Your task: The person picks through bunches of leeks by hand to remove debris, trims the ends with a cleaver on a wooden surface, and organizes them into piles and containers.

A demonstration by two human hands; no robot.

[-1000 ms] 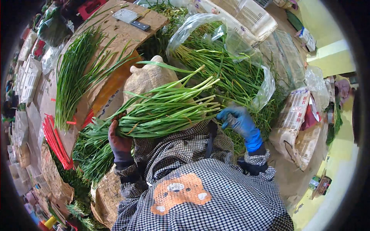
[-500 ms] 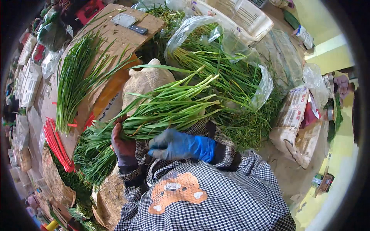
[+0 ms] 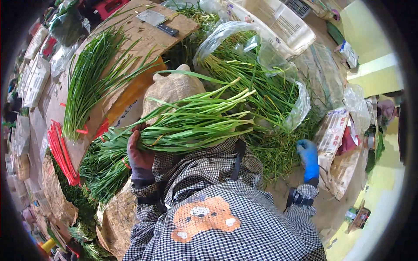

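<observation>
Gripping a thick bundle of chives [image 3: 191, 126] across the lap, the left hand [image 3: 140, 153] was closed around the stalks near their root end, the leaf tips fanning out to the right. The right hand [image 3: 309, 158], in a blue glove, was down at the loose chives [image 3: 278, 152] on the floor, well apart from the bundle; its fingers seemed curled into the greens, but I could not tell whether they had hold of any.

As a judgement, the gathering looked partly done: one bundle was in hand, a second sheaf [image 3: 89, 82] lay spread on the cardboard-topped desk [image 3: 139, 32] beside red bands [image 3: 61, 150], and more bunched greens sat below the left hand. Much was left, since a clear plastic bag [image 3: 300, 106] stood open and full of chives not yet sorted.

A white crate [image 3: 283, 24] beyond the bag showed nothing inside from this angle. A knife [image 3: 167, 29] lay on the desk near a flat grey card.
</observation>
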